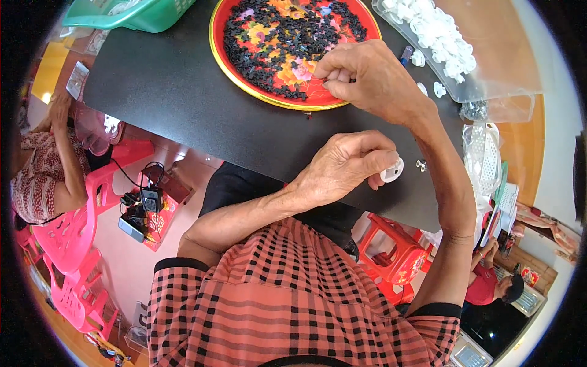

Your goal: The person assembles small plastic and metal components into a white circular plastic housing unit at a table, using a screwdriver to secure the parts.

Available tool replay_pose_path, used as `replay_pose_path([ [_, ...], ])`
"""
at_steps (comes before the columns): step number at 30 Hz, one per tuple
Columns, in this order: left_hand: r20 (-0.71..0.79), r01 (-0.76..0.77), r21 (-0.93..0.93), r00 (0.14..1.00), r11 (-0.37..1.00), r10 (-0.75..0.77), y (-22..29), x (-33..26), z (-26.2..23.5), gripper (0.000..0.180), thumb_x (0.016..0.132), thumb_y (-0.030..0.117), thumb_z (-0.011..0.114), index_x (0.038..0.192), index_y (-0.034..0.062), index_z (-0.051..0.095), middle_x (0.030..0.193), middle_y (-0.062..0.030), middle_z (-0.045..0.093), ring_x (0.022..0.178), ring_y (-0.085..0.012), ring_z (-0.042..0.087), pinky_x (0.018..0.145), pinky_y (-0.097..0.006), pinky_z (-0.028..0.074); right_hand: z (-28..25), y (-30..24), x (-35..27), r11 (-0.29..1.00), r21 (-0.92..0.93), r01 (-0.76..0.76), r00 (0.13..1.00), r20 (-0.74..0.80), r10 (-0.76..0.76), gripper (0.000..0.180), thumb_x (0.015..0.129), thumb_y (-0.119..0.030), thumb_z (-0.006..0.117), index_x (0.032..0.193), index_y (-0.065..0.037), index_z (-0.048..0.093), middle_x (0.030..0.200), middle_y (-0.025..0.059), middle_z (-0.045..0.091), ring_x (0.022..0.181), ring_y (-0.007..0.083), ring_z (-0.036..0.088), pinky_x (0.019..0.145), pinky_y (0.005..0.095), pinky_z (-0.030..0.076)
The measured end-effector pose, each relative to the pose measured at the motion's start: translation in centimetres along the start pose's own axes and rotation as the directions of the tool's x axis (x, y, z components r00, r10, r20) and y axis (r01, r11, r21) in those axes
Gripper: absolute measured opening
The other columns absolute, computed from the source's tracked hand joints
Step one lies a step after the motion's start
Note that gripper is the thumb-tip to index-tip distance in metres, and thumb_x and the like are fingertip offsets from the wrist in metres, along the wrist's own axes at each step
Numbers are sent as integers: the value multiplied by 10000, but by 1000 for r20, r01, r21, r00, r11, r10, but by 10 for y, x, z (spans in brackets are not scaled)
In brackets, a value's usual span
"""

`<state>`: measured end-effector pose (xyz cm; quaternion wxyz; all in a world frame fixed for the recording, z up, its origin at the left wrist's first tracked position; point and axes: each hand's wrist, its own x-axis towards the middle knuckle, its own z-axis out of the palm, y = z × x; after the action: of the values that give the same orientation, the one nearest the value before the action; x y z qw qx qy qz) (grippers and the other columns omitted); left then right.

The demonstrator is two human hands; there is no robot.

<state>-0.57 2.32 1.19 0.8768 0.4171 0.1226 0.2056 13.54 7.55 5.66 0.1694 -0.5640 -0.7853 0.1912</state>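
Observation:
My left hand is closed over the near side of the dark table, pinching a round white plastic piece between thumb and fingers. My right hand hovers at the right rim of a round red tray with a gold edge and a flower print. Its thumb and forefinger are pressed together; whatever they may hold is too small to make out. Many small black plastic pieces lie spread over the tray. On the table by my right forearm sits a tiny metallic-looking part.
A clear bin of white plastic parts stands at the right, with loose white pieces beside it. A green basket is at the far left. Pink chairs, a red stool and two other people surround the dark table.

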Motion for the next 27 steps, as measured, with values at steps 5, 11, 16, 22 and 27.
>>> replay_pose_path([
  [5, -2, 0, -22, 1000, 1000, 0, -2, 0, 0, 244, 906, 220, 569, 912, -20, 610, 750, -36, 578, 640, -85, 550, 581, -245, 485, -3, -4, 1, 998, -48, 34, 999, 33, -33, 99, 695, 6, 614, 789, 23, 641, 696, 109, 618, 605, 229, 601, 584, 302, 481],
  [11, 1, 18, -6, 1000, 1000, -18, 1, 0, 1, 240, 906, 218, 567, 909, -18, 612, 747, -31, 579, 642, -85, 549, 590, -242, 483, -6, -5, 2, 991, -93, 91, 992, 94, -83, 69, 696, -12, 627, 762, 9, 630, 695, 113, 610, 628, 245, 595, 589, 320, 471],
  [16, 25, 110, -88, 994, 990, -108, 1, -2, -3, 244, 918, 215, 551, 999, -11, 593, 866, -57, 604, 716, -122, 580, 645, -259, 484, -3, 0, 0, 993, -2, 120, 992, 37, -120, 61, 685, 1, 617, 734, 15, 584, 651, 94, 567, 581, 210, 558, 565, 302, 461],
  [22, 40, 69, -357, 998, 932, -58, -5, 1, -6, 295, 936, 241, 515, 1041, -33, 548, 886, -102, 600, 723, -164, 589, 641, -295, 507, -14, 2, -22, 952, 296, -73, 977, -170, 128, 105, 721, -22, 644, 825, -16, 655, 690, 43, 643, 629, 78, 591, 618, 217, 485],
  [27, -23, 7, -360, 1000, 933, -16, -3, 2, -6, 284, 943, 244, 501, 1021, -27, 527, 860, -111, 592, 691, -167, 579, 639, -300, 500, -29, -13, -66, 854, 503, -129, 922, -257, 290, 102, 770, -35, 674, 871, -20, 665, 787, -24, 641, 711, 23, 567, 661, 194, 474],
])
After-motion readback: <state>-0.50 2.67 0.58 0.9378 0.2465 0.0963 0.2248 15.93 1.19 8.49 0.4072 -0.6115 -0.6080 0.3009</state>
